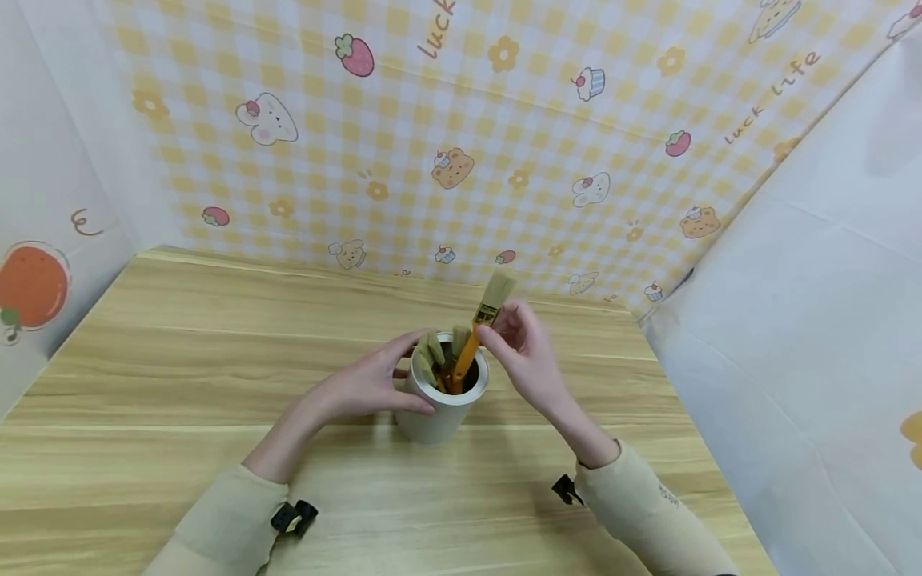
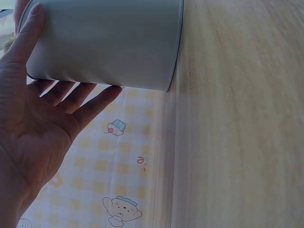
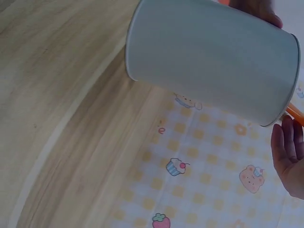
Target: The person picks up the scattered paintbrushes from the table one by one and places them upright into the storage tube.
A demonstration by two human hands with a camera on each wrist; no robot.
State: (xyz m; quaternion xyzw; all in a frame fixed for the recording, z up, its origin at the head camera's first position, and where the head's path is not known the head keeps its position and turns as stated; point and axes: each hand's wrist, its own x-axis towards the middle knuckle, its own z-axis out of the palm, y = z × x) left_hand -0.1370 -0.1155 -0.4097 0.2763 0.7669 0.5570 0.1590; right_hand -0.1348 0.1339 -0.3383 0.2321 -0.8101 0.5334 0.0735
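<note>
A pale grey cylindrical container (image 1: 432,422) stands upright on the table, holding several paintbrushes (image 1: 426,358) with their bristles up. My left hand (image 1: 363,386) grips its left side, thumb in front near the rim and fingers behind; the left wrist view shows those fingers (image 2: 97,104) against the container wall (image 2: 104,45). Between thumb and fingers, my right hand (image 1: 531,360) pinches a flat paintbrush (image 1: 467,352) with an orange handle and pale bristles. That handle's lower end is inside the container, its bristles tilted up to the right. In the right wrist view, the orange handle (image 3: 295,114) shows only partly.
A wood-grain table (image 1: 238,336) lies beneath the container. Behind it hangs a yellow checked cloth (image 1: 403,216) with cartoon prints. White sheets stand at the left (image 1: 65,160) and right (image 1: 778,320). Small black devices (image 1: 294,518) are on both sleeves.
</note>
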